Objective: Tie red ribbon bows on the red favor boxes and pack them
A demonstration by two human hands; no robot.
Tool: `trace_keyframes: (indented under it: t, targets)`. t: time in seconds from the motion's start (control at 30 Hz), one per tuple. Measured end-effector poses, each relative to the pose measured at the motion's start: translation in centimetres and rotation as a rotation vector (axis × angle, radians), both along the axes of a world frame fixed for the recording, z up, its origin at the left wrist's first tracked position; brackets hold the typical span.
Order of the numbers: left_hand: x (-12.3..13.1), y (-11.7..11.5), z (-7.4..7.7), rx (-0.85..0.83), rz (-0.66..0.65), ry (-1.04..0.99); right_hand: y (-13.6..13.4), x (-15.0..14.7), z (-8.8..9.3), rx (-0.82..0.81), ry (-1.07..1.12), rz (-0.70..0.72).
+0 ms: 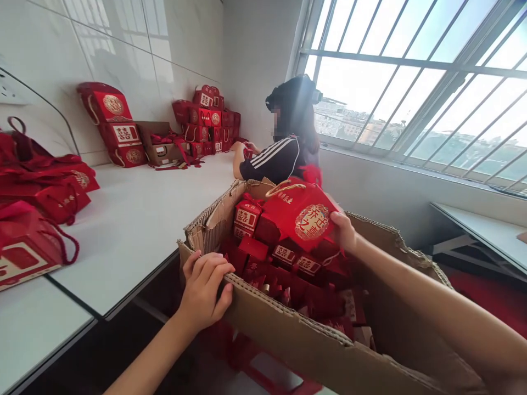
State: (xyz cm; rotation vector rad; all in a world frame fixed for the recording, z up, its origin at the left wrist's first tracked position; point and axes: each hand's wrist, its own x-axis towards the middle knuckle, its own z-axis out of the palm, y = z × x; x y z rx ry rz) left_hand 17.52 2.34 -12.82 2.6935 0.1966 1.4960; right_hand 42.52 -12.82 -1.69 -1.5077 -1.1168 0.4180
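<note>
A big open cardboard box [288, 334] stands in front of me, filled with several small red gift boxes [284, 255] with gold patterns. My left hand [203, 291] grips the box's near rim, fingers curled over the edge. My right hand [343, 230] reaches into the box and holds a red gift bag [302, 214] with a gold emblem and cord handle, lifted above the other boxes.
A white counter [135, 219] runs along the left wall, with red gift bags [37, 186] at the near left and stacked red boxes [206, 123] at the far end. Another person in a dark striped top [280, 159] works there. A barred window [411, 77] is on the right.
</note>
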Motion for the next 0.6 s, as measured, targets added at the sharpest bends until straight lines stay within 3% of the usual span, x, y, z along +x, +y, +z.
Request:
trace_keyframes:
  t: [0.13, 0.23, 0.37, 0.6]
  targets:
    - [-0.3, 0.2, 0.0, 0.037, -0.015, 0.04, -5.4, 6.7, 2.9, -0.192, -0.67, -0.216]
    - [-0.4, 0.3, 0.1, 0.053, -0.012, 0.047, -10.2, 10.5, 2.6, -0.484, -0.899, -0.383]
    - [-0.4, 0.3, 0.4, 0.081, -0.003, 0.045, -14.2, 13.0, -0.1, -0.9, -0.824, -0.41]
    - [-0.8, 0.1, 0.9, 0.103, 0.005, 0.088, -13.9, 14.1, -4.3, -0.972, -0.616, -0.395]
